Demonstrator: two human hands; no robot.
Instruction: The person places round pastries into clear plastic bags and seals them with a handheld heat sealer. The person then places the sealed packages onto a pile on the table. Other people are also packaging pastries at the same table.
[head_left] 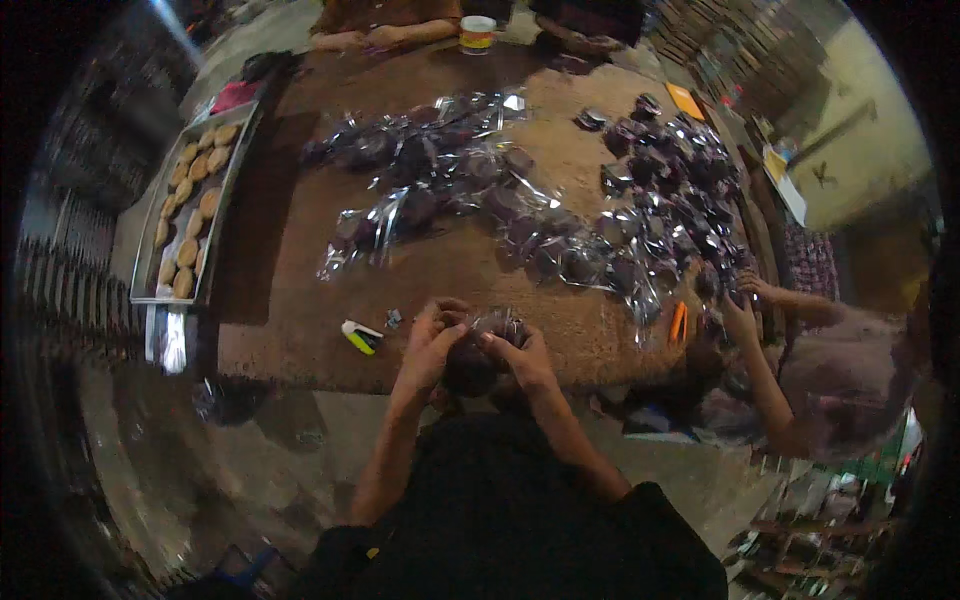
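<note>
Packet (474, 366) = dark roundish item in clear film, btwn both hands at near edge of table (285, 290), approx. mid L–R. Contents too dark to ID.

L hand (428, 340): fingers bent, thumb + fingertips pinching packet's upper L side. R hand (527, 358): thumb over top R side, other fingers curled behind, partly hidden; also grasping. Grip force: can't tell.

Handling (est.): packet prob. light, one-hand load. Film thin, slick, crinkly; glare hides its edges. Contents maybe soft or crumbly, so squeezing the middle risks crushing. Best hold: one hand cupping the body lightly, other pinching gathered film at top, dry fingertips. Loose film prob. slides if held by one flat side only.

Nearby: white-and-green stapler (360, 337) just L of L hand, w/ small grey bits (393, 318) btwn. Loose spread of wrapped packets (420, 165) mid-table, far side; denser heap (680, 185) far R. Orange tool (679, 322) near R, type unclear. Tray (141, 262) w/ golden buns (187, 252) at L edge. Tub (477, 40), white w/ yellow band, at far edge.

Co-worker's hands (742, 303) at R edge by heap; what they hold: can't tell.
</note>
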